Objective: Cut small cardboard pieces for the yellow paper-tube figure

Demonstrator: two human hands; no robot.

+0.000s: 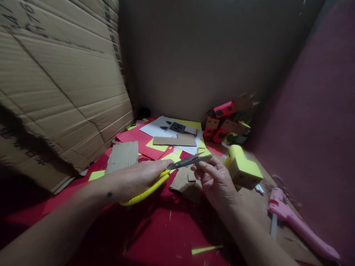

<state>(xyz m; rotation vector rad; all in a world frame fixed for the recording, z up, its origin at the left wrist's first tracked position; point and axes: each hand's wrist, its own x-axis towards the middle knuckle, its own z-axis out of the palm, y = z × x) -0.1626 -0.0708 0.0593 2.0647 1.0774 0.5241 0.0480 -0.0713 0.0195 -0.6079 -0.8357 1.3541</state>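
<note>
My left hand (145, 174) is closed around the yellow handles of a pair of scissors (148, 192), their blades pointing right and slightly apart. In a pinch, my right hand (217, 181) holds a small strip of cardboard (205, 159) at the blade tips; its far side is hidden by the fingers. Below the blades a torn brown cardboard piece (184, 184) lies on the red cloth, with a small cardboard square (191, 176) on it. Beside my right hand is a yellow paper-covered cardboard shape (245, 168).
A pink glue gun (299, 225) lies at right. Farther back are a corrugated piece (122, 157), a cardboard strip (174, 141), paper sheets (151, 127) and several red-and-brown cardboard figures (226, 125). A large cardboard sheet (66, 74) stands at left; a yellow paper strip (206, 250) lies in front.
</note>
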